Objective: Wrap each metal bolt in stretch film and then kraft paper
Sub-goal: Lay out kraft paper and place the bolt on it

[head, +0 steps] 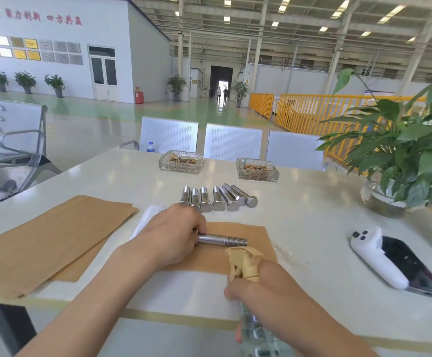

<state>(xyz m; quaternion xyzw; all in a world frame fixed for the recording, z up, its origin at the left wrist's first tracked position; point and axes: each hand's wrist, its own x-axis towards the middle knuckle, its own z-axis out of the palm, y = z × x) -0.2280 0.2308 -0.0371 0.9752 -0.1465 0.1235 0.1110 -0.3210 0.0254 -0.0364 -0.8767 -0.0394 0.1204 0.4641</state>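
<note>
On the brown kraft sheet (235, 253), the left hand (169, 235) grips a bare steel bolt (222, 240); the right hand (258, 284) clutches crumpled kraft paper (243, 258) and clear film (254, 331). Probable step: starting a wrap. Next: lay film around the bolt.

The surface (312, 228) is a glossy white tabletop. A single kraft sheet (258, 243) lies near its front edge. Beyond that sheet, a row of seven bare bolts (218, 198) — heads toward the sheet. Farther beyond, two glass ashtrays (180, 161) full of butts. Left of the sheet, a film roll (146, 217), then a stack of kraft sheets (47, 238). Right of the sheet, a white handheld controller (375, 256) and a phone (413, 269) — past them, a potted plant in a glass bowl (387, 199).
</note>
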